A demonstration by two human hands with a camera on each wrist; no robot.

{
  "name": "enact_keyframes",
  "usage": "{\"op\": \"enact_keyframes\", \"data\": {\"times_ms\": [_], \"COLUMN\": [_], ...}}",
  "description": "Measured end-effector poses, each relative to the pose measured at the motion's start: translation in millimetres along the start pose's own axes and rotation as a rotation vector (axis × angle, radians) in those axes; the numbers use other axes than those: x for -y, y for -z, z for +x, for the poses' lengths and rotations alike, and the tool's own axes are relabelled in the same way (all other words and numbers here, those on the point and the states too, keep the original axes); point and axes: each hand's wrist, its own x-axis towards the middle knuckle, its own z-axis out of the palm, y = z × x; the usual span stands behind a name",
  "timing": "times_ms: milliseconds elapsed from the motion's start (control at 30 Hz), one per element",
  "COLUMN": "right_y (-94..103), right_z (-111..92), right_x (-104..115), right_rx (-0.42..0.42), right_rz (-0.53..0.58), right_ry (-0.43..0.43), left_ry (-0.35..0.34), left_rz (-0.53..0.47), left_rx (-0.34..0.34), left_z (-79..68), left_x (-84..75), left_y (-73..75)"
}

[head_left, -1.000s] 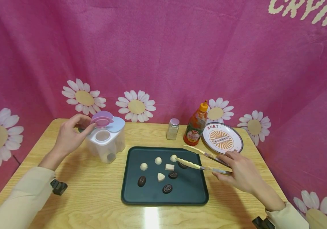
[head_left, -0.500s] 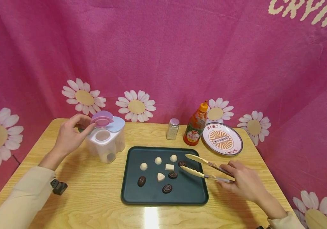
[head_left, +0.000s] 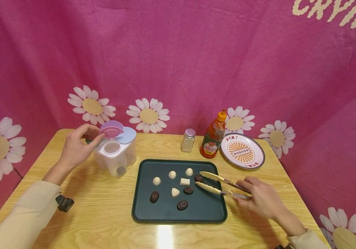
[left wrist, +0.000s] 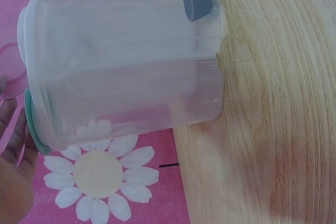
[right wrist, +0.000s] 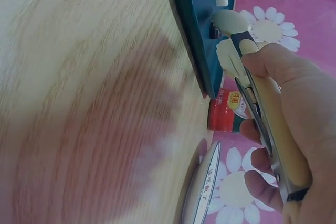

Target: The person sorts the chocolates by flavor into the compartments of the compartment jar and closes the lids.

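Smooth plastic container point(left wrist: 126, 66), glossy wood-grain table point(head_left: 103, 221)

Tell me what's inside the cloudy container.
One dark piece shows low in the front of the container; whatever lies at the back, under the purple lid, is hidden.

Tray point(head_left: 165, 213): dark green
Dark sweets point(head_left: 182, 205): deep brown, some swirled
Pale sweets point(head_left: 185, 182): creamy white
Tongs point(head_left: 210, 188): cream tips, silver arms
Container left of tray point(head_left: 115, 162): translucent; lids point(head_left: 127, 135) pink, lilac, blue, green
Plate beyond tray's right corner point(head_left: 242, 153): white, orange rays, dark rim
Tabletop point(head_left: 103, 214): yellowish woodgrain
Cloth behind tray point(head_left: 178, 69): magenta, white daisies point(head_left: 148, 116), yellow centres
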Motion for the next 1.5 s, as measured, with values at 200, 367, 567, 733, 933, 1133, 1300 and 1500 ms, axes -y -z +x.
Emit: {"op": "enact_keyframes", "data": {"times_ms": [200, 367, 567, 733, 933, 1133, 1300, 1500], "right_y": [-1.7, -1.8, 1.9, 8.6, 20.6, 34.6, 40.6, 40.2], "right_z": [2.1, 4.0, 7.5, 14.3, 32.4, 60.2, 84.6, 111.9], "right_x": [0.4, 0.2, -0.6, -1.4, 2.5, 17.5, 36.5, 62.6], "right_rx": [0.02, 0.011, -0.02, -0.017, -0.051, -0.066, -0.079, -0.145], "right_rz": [0.01, 0.012, 0.017, 0.029, 0.021, 0.009, 0.023, 0.025], "right_ry": [0.003, 0.029, 0.07, 0.068, 0.127, 0.186, 0.245, 0.322], "left_ry": [-0.004, 0.001, 0.0, -0.005, -0.002, -0.004, -0.021, -0.049], "left_rz": [0.001, -0.004, -0.004, 0.001, 0.009, 0.008, 0.001, -0.003], "left_rx": [-0.014, -0.015, -0.018, -0.013, -0.009, -0.015, -0.022, -0.042], "left_z": [1.3, 1.6, 1.8, 1.5, 0.2, -0.1, 0.0, 0.3], "left_x": [0.8, 1.5, 1.1, -0.2, -0.6, 0.3, 1.2, 1.4], "left_y": [-0.8, -1.0, -0.9, -0.8, -0.3, -0.9, -0.8, -0.7]}}
